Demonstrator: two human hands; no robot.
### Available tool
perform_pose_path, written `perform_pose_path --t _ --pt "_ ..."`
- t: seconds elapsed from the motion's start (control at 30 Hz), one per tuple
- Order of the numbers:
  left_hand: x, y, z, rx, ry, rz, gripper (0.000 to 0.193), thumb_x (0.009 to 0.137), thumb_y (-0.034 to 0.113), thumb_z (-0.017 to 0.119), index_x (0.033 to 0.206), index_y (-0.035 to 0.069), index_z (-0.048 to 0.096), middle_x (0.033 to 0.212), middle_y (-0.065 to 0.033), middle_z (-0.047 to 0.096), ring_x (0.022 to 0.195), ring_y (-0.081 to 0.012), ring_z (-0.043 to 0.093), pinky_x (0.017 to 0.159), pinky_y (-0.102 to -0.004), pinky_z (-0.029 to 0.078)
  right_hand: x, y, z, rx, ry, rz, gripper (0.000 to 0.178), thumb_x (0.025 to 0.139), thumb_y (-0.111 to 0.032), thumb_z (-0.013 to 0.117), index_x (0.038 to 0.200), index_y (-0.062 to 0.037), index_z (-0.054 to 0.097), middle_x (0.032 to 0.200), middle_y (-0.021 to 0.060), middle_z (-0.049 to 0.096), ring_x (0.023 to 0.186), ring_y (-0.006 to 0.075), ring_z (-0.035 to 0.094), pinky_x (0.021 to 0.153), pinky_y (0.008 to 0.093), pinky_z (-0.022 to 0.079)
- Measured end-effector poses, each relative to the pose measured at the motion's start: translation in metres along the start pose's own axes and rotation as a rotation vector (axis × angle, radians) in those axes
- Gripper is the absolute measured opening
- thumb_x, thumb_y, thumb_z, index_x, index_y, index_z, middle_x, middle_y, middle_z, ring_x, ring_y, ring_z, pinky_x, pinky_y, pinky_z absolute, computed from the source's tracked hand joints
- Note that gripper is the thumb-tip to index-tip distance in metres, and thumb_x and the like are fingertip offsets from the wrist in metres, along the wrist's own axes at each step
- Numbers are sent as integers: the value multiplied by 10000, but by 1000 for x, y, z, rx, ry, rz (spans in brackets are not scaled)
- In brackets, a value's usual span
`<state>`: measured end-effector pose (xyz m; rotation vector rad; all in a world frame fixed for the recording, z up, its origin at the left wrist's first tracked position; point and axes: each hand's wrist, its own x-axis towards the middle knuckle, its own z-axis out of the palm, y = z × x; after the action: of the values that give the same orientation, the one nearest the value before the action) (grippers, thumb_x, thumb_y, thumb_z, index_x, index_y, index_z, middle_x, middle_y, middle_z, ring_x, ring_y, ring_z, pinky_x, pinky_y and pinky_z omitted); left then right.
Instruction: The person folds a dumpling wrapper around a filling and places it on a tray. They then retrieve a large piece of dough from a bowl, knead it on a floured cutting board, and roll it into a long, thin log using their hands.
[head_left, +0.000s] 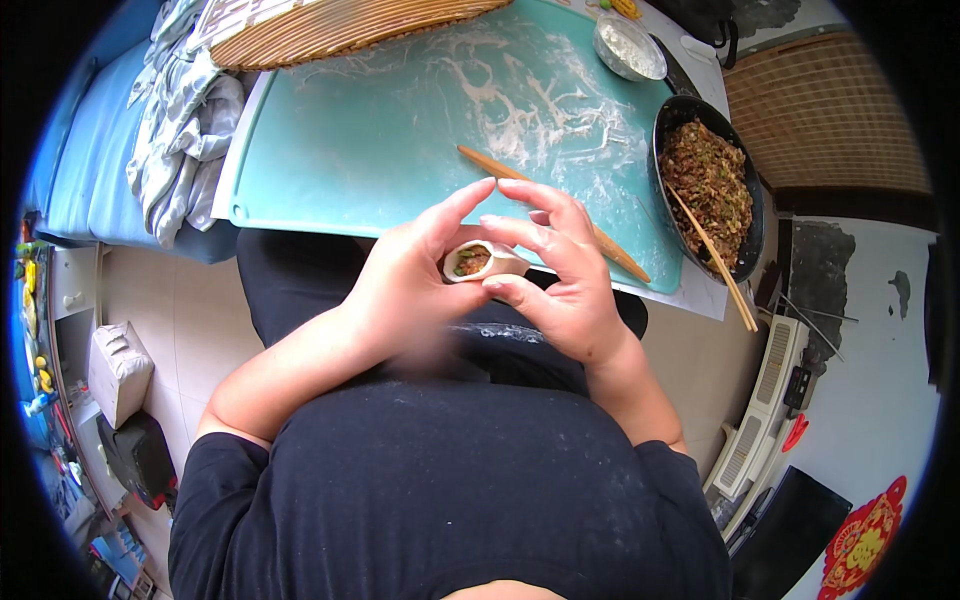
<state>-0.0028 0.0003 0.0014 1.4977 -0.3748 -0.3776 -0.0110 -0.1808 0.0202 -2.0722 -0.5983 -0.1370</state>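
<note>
Between my two hands is a dumpling, a white dough wrapper folded around brown filling flecked with green. Its left end gapes and the filling shows there; the right end is pinched together. My left hand cups the gaping end with curled fingers. The thumb and fingertips of my right hand press the dough at the other end. Just beyond and partly behind my right hand, a tapered wooden rolling pin lies slantwise on a floured turquoise mat.
At the right, a dark pan holds meat filling, with wooden chopsticks across its rim. A bowl of flour stands at the back right. A round slatted tray occupies the far left, beside crumpled cloth on a blue seat.
</note>
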Motion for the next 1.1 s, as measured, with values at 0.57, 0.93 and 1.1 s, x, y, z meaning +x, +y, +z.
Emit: perform_pose_path --t 0.57,0.93,1.1 --pt "1 -2 -1 340 -57 128 843 728 -46 686 1428 50 226 988 -124 660 895 -132 621 784 -257 489 -3 -3 4 -71 61 -62 232 689 -57 706 918 -91 710 1176 125 561 1084 296 492 931 387 386" --pt "2 -5 0 -553 -195 -330 289 806 20 673 1083 5 593 963 -12 641 893 -64 579 806 -224 473 -4 4 5 -172 205 -241 167 715 -76 672 881 -63 672 940 52 639 869 236 564 820 361 409" --pt "2 6 6 -506 -111 -251 202 838 54 651 1031 10 612 912 -5 637 854 -53 572 778 -217 468 -1 0 4 22 111 -69 310 760 -130 666 1054 -34 651 1224 134 542 1113 310 493 957 402 377"
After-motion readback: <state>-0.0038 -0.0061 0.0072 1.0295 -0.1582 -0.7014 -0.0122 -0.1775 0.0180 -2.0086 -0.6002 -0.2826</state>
